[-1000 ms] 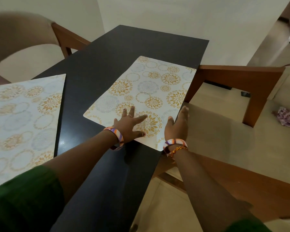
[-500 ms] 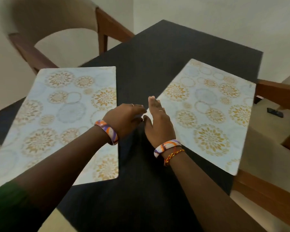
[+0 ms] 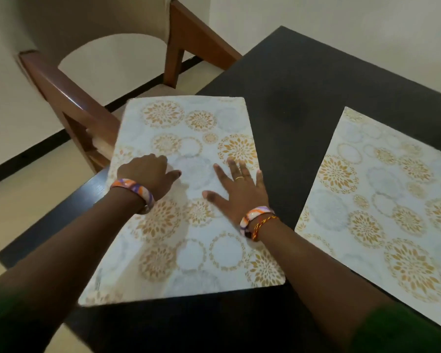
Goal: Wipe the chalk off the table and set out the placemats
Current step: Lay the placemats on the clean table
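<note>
Two pale placemats with gold and grey flower circles lie on the black table (image 3: 298, 103). The left placemat (image 3: 189, 245) sits at the table's left edge, its left side hanging slightly past the edge. Both my hands rest flat on it: my left hand (image 3: 148, 171) with fingers curled down near its left side, my right hand (image 3: 237, 189) spread with fingers apart near its right edge. The right placemat (image 3: 382, 200) lies untouched at the right side of the table. No chalk marks show on the dark surface.
A wooden chair (image 3: 69, 98) with a curved back stands against the table's left side, close under the left placemat's edge. A cream wall and a black skirting strip run behind it. The table's far corner is near the wall.
My hands left the right placemat, crossed the bare strip between the mats and now press on the left placemat. My view has swung left.
</note>
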